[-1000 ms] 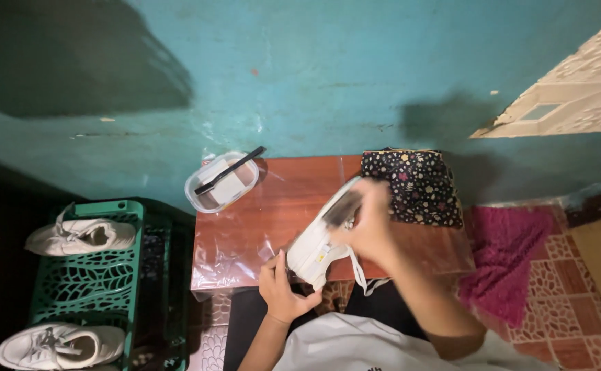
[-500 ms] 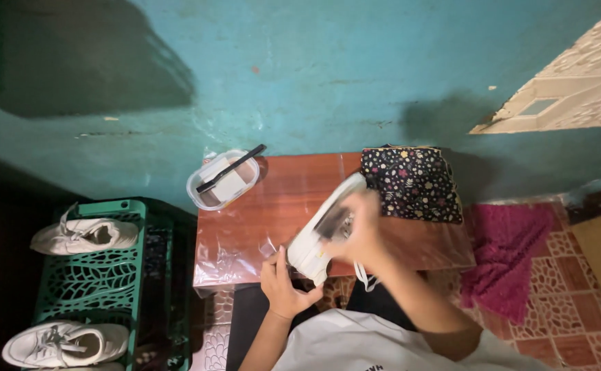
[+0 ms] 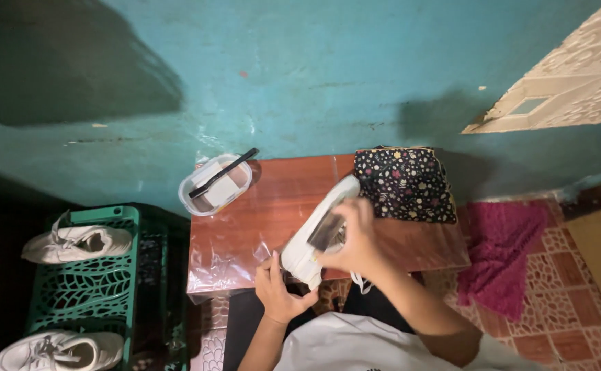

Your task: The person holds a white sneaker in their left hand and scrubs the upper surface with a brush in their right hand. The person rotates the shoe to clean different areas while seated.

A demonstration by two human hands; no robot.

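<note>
A shoe [image 3: 314, 237] lies tilted over the near edge of a low table [image 3: 273, 206], a left hand [image 3: 281, 292] at its near end, a right hand [image 3: 355, 240] on top. A tub [image 3: 214, 185] with what looks like a brush [image 3: 223, 173] across it sits on the table's far left corner, a pouch [image 3: 403, 184] far right. Left, a crate [image 3: 81, 288] bears two sneakers [image 3: 74, 242]; right, a cloth [image 3: 503, 257] lies on the floor.

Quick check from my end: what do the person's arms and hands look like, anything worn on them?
Both forearms are bare from elbow to fingers: no gloves, watch, bracelet or rings show on the left hand or the right hand. The only clothing in view is a white top at the bottom edge; its sleeves end above the elbows, so they are short. No markings show on the fabric.
</note>
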